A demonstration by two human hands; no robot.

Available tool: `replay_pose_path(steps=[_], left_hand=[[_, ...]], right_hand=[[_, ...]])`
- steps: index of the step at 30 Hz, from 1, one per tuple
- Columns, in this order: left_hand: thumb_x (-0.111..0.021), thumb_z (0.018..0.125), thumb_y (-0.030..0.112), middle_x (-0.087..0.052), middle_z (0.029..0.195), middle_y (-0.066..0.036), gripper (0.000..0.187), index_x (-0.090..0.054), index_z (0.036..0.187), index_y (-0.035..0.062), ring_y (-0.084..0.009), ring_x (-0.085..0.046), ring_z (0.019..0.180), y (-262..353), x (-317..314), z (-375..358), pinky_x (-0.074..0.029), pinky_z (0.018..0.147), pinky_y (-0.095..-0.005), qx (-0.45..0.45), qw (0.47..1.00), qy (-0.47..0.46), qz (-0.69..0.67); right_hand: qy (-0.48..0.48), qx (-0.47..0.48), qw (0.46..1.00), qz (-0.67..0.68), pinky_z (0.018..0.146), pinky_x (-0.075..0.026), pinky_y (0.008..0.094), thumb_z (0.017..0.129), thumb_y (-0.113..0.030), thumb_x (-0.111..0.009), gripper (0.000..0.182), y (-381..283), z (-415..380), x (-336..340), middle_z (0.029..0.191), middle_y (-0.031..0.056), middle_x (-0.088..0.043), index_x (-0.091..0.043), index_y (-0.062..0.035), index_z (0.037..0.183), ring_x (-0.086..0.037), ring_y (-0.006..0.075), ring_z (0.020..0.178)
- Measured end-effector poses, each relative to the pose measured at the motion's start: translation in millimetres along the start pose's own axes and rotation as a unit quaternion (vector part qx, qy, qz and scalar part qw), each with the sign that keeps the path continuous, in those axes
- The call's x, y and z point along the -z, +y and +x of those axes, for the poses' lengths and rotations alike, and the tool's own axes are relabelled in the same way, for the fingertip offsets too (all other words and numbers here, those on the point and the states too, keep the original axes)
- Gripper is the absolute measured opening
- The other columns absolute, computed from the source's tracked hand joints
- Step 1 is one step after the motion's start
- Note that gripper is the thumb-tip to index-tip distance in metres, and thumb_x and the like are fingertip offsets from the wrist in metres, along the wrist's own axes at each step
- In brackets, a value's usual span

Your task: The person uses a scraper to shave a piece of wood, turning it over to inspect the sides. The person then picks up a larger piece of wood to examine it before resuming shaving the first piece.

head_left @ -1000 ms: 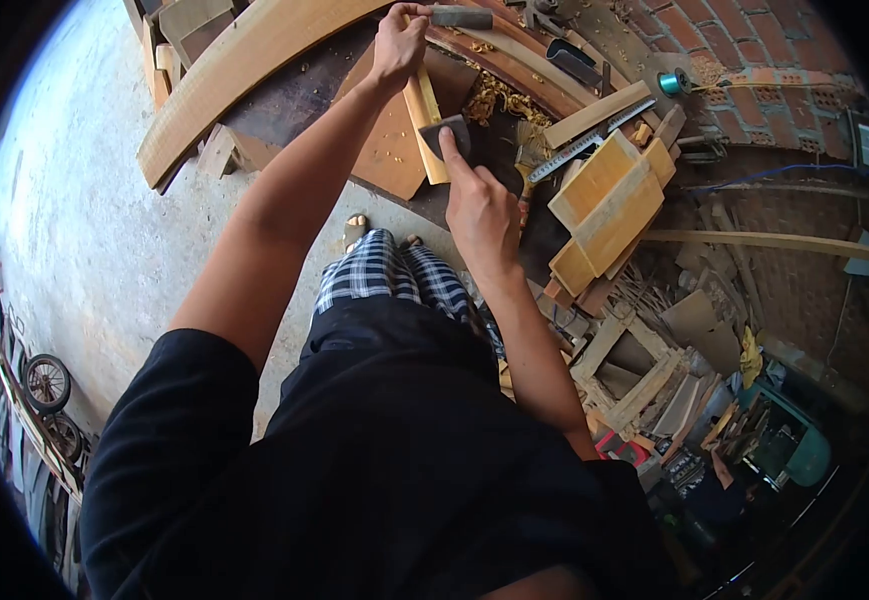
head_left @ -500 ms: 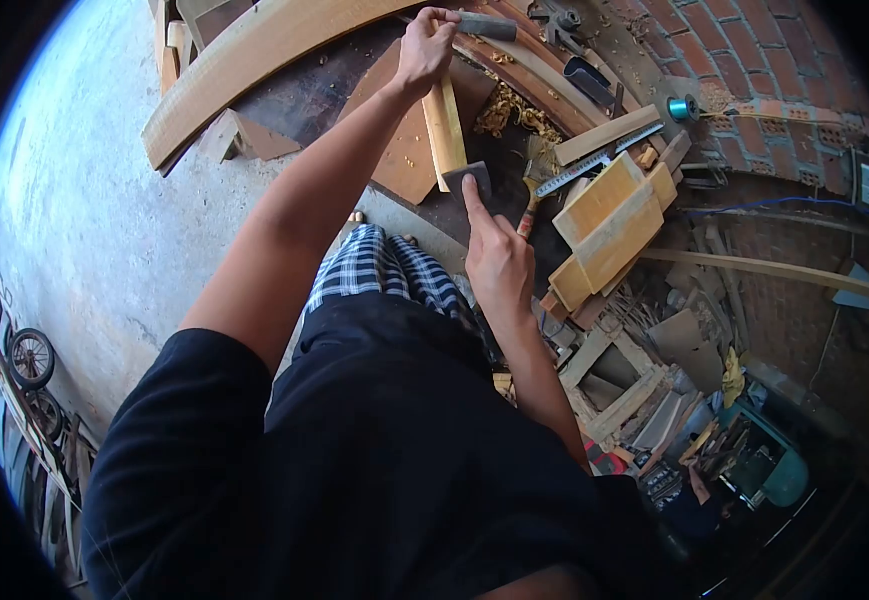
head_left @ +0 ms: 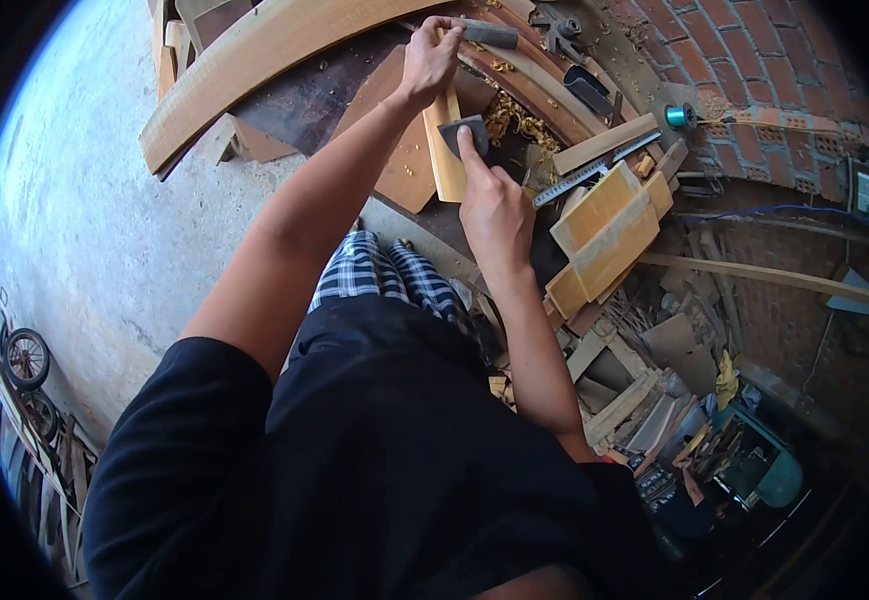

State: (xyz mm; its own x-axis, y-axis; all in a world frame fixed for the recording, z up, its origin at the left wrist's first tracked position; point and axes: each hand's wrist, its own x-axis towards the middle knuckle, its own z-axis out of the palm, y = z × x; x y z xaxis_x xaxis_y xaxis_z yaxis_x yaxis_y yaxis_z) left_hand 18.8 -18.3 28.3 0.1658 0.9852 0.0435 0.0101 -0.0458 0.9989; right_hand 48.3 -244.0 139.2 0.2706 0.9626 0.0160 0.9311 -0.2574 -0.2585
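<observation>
A pale strip of wood [head_left: 443,165] lies lengthwise on a brown board [head_left: 403,165] on the workbench. At its far end is my left hand [head_left: 429,62], closed with the fingers pinched; the strip's end under the fingers is mostly hidden. Beside those fingertips lies a dark grey, rounded piece [head_left: 491,35]. My right hand [head_left: 497,215] presses a dark, flat piece that looks like folded sandpaper [head_left: 463,137] onto the strip. Its index finger is stretched along the top, while the other fingers are curled underneath and partly hidden.
A long curved plank [head_left: 244,75] lies at the back left. Wood shavings [head_left: 516,122] are scattered right of the strip. A metal ruler [head_left: 566,187], stacked wood pieces [head_left: 609,225] and a teal spool [head_left: 681,116] sit further right, near the brick wall [head_left: 754,50].
My right hand has slid the dark flat piece away from me along the strip, baring its near end. My left hand stays at the far end, almost unmoved.
</observation>
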Motion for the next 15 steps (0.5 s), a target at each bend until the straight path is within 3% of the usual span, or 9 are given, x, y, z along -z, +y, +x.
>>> replay_pose_path(steps=[1, 2, 4, 10, 12, 13, 14, 15], left_hand=[[-0.062, 0.097, 0.03, -0.071, 0.093, -0.016, 0.031, -0.067, 0.111, 0.0026, -0.0266, -0.068, 0.089, 0.3, 0.2, 0.1, -0.052, 0.084, -0.0386, -0.006, 1.0, -0.001, -0.003], [-0.062, 0.097, 0.03, -0.071, 0.093, -0.016, 0.031, -0.067, 0.111, 0.0026, -0.0266, -0.068, 0.089, 1.0, 0.2, -0.1, -0.052, 0.084, -0.0386, -0.009, 1.0, -0.002, -0.003], [-0.064, 0.1, 0.03, -0.055, 0.08, 0.001, 0.03, -0.066, 0.108, 0.0019, -0.0085, -0.049, 0.072, 5.1, -0.9, -3.2, -0.043, 0.065, -0.0273, -0.012, 0.999, -0.001, -0.034], [-0.064, 0.099, 0.031, -0.061, 0.082, 0.0, 0.032, -0.067, 0.109, 0.0011, -0.0094, -0.051, 0.075, 2.4, 1.1, -3.4, -0.045, 0.07, -0.0266, -0.013, 1.0, -0.002, 0.005], [-0.063, 0.097, 0.033, -0.071, 0.088, -0.015, 0.035, -0.068, 0.109, 0.0011, -0.0223, -0.067, 0.083, 0.8, -0.1, -0.1, -0.052, 0.078, -0.0365, -0.006, 1.0, -0.002, -0.009], [-0.064, 0.097, 0.034, -0.07, 0.087, -0.016, 0.035, -0.068, 0.108, 0.0003, -0.0225, -0.067, 0.082, -0.1, 2.5, 0.5, -0.052, 0.078, -0.0368, 0.019, 1.0, -0.018, -0.011], [-0.064, 0.097, 0.034, -0.07, 0.085, -0.016, 0.036, -0.067, 0.107, 0.0, -0.0223, -0.066, 0.081, -1.1, 1.9, -0.1, -0.051, 0.077, -0.037, 0.005, 1.0, -0.004, -0.022], [-0.064, 0.099, 0.035, -0.062, 0.082, -0.007, 0.035, -0.067, 0.106, 0.0009, -0.0152, -0.056, 0.078, 1.2, 2.7, -1.2, -0.046, 0.072, -0.0328, 0.003, 1.0, -0.007, -0.023]], right_hand=[[0.019, 0.017, 0.999, -0.026, 0.059, -0.057, 0.0471, 0.09, -0.004, -0.059, 0.063, 4.2, 1.9, -8.3, 0.077, 0.0127, -0.064, -0.052, -0.0243, 0.149, -0.069, 0.0361, 0.063], [0.023, 0.017, 0.999, -0.025, 0.059, -0.057, 0.0471, 0.09, -0.004, -0.059, 0.063, 4.9, -6.6, -9.7, 0.077, 0.0127, -0.064, -0.052, -0.0243, 0.149, -0.069, 0.0361, 0.063], [0.013, 0.01, 1.0, -0.011, 0.06, -0.057, 0.0462, 0.09, -0.004, -0.058, 0.063, 4.9, -26.8, -3.4, 0.078, 0.013, -0.064, -0.052, -0.0238, 0.149, -0.069, 0.0364, 0.065], [0.013, 0.006, 1.0, -0.004, 0.063, -0.058, 0.0463, 0.091, -0.006, -0.057, 0.058, 2.2, 2.3, -11.7, 0.079, 0.0153, -0.065, -0.054, -0.0223, 0.147, -0.07, 0.0371, 0.069], [0.04, 0.004, 0.999, 0.032, 0.064, -0.058, 0.0475, 0.092, -0.007, -0.057, 0.056, 1.1, 16.7, -17.1, 0.08, 0.0161, -0.066, -0.054, -0.022, 0.146, -0.07, 0.0374, 0.07], [0.026, -0.003, 1.0, 0.017, 0.064, -0.058, 0.0481, 0.093, -0.008, -0.057, 0.054, -1.7, 7.7, -11.3, 0.079, 0.0165, -0.066, -0.055, -0.0216, 0.145, -0.07, 0.0373, 0.07], [0.03, 0.003, 0.999, 0.014, 0.064, -0.058, 0.0481, 0.093, -0.008, -0.057, 0.054, -2.8, -4.1, -4.9, 0.079, 0.0165, -0.066, -0.055, -0.0216, 0.145, -0.07, 0.0373, 0.07], [0.006, -0.01, 0.999, 0.032, 0.067, -0.056, 0.0499, 0.096, -0.009, -0.056, 0.049, -3.7, -16.7, 1.1, 0.081, 0.02, -0.068, -0.057, -0.0196, 0.144, -0.07, 0.0399, 0.074]])
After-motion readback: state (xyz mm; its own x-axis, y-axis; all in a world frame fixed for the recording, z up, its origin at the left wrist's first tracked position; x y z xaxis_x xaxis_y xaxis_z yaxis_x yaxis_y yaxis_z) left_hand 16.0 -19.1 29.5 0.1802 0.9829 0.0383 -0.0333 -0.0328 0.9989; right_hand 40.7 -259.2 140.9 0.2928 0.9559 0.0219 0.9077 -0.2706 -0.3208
